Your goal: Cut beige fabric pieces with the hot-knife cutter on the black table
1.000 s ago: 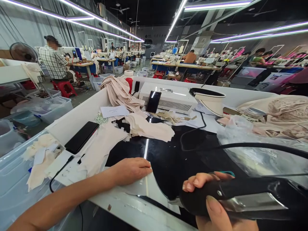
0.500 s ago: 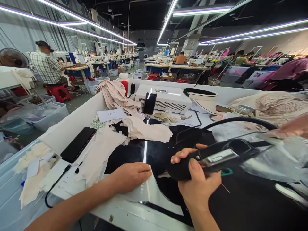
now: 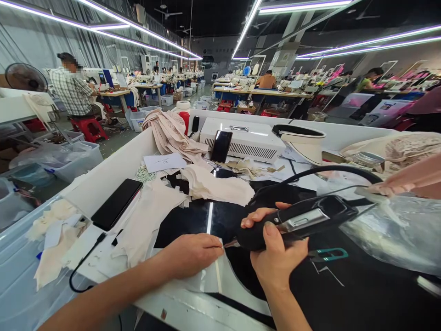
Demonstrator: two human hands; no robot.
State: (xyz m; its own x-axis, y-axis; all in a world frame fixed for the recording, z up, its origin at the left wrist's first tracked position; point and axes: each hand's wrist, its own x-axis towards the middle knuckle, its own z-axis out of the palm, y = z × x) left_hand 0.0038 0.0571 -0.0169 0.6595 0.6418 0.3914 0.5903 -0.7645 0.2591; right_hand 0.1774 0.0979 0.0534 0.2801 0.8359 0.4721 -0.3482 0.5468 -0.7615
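My right hand (image 3: 277,257) is wrapped round a black hand-held power tool (image 3: 299,220) with a silver lever and a thick black cord; its exact kind I cannot make out. The tool's rounded front end points left, towards my left hand (image 3: 198,255). My left hand is closed in a pinch above a clear, pale-edged sheet (image 3: 237,285) at the table's front edge; what its fingertips hold is hidden. Right of my right hand, teal thread snips (image 3: 332,254) lie on the black surface (image 3: 372,299), with a white thread below them.
Beige fabric pieces (image 3: 217,184) and a dark phone (image 3: 117,204) lie to the left. A second phone (image 3: 221,146) leans on a white metal box (image 3: 244,140) at the back. A clear plastic bag (image 3: 396,234) is at right. Other people sit at sewing tables beyond.
The view has shifted slightly, so the background sits further right. The tool and my right hand have come a little closer to my left hand. The teal snips now show more fully.
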